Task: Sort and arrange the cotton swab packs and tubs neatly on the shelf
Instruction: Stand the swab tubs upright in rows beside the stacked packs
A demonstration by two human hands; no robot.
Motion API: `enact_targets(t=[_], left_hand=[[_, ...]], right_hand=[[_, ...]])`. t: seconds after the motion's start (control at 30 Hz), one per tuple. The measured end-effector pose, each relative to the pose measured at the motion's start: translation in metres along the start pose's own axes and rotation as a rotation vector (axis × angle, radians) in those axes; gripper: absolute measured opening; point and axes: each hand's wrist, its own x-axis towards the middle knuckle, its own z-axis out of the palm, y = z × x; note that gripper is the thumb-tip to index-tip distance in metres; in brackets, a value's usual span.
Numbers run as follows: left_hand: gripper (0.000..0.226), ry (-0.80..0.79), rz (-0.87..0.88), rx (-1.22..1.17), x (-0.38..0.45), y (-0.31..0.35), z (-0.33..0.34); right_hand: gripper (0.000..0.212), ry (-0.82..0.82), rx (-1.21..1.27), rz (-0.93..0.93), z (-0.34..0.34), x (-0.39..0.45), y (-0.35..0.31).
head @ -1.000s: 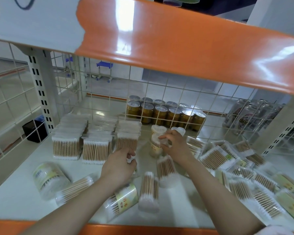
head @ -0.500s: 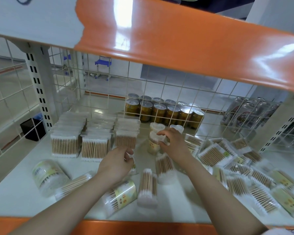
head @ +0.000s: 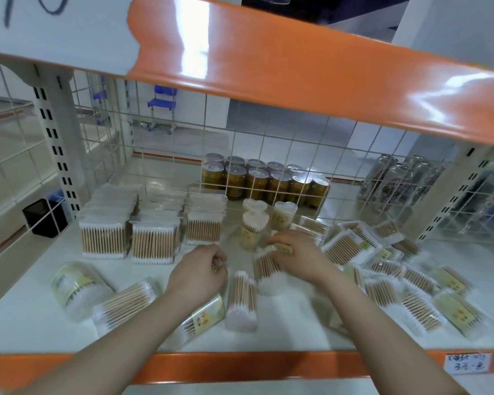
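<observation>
Cotton swab tubs (head: 254, 226) stand mid-shelf, far of both hands; right hand (head: 295, 256) grasps a lying tub (head: 265, 267), left hand (head: 197, 270) pinches something unidentifiable; next, probably upright it beside the row.

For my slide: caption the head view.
Two hands sort cotton swab tubs beside stacked packs on a shelf.

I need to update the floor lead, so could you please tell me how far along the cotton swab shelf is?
Roughly a third done. Three neat rows of flat packs stand at the back left, and three heart-lidded tubs stand upright mid-shelf. The right hand grips a lying tub; the left hand is curled, its contents hidden. Left: the jumbled packs on the right and the tubs lying at the front.
</observation>
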Motion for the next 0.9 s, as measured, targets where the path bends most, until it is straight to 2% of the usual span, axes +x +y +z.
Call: enact_targets(t=[0.27,0.9], left_hand=[[0.02,0.013,0.082,0.052,-0.006,0.003,0.009],[0.022,-0.002,0.07,0.039,-0.011,0.014,0.015]], right_hand=[[0.049,-0.261,-0.097,-0.018,0.003,-0.01,0.001],[0.079,-0.396,-0.215,-0.034,-0.011,-0.038,0.009]])
